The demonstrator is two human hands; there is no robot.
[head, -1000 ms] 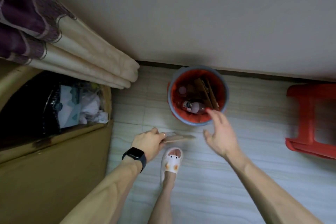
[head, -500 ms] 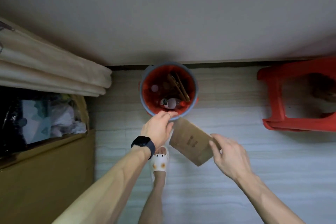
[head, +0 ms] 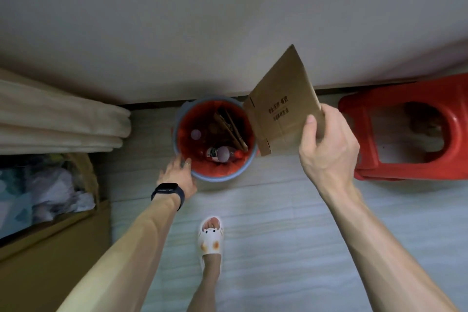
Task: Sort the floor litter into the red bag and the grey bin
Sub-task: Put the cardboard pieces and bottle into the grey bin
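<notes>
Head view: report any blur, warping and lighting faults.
Head view: wide-angle bowing curves the wall base; light is dim and flat, no glare; the inside of the grey bin is shadowed; print on the cardboard in the right hand is soft; the left edge is smeared.

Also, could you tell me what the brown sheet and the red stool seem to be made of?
The brown sheet is likely matte cardboard: creased fold lines, printed text. The red stool is probably moulded plastic: smooth, slightly glossy, with a rounded cutout.

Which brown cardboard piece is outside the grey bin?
The printed flat brown cardboard sheet gripped by the right hand; the other cardboard strips lean inside the red-lined grey bin.
</notes>
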